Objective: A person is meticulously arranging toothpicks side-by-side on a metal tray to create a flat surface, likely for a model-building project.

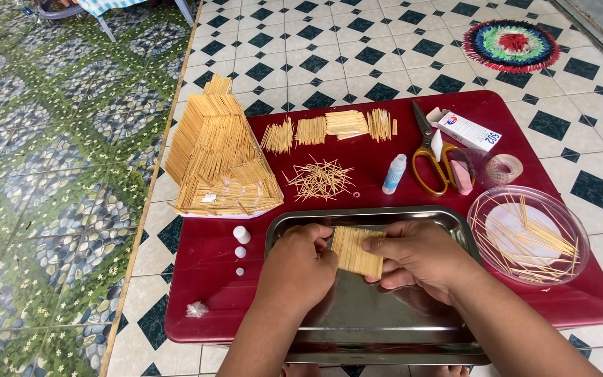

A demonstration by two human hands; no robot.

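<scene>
Both my hands hold one small flat panel of glued toothpicks [356,251] over a steel tray [385,328]. My left hand [300,269] grips the panel's left edge, my right hand [419,257] grips its right edge. The tray sits at the front of a low red table [211,279]. A large roof-shaped toothpick model [218,159] stands at the table's left. Loose toothpicks [319,178] lie in a heap behind the tray, and several small toothpick panels [329,127] line the far edge.
A small glue bottle [393,174], yellow-handled scissors [430,157], a small white box [467,131] and a tape roll [500,167] lie at the right back. A clear bowl [528,234] with toothpicks sits right. White caps [241,236] lie left of the tray. A round rug [511,45] lies on the tiled floor.
</scene>
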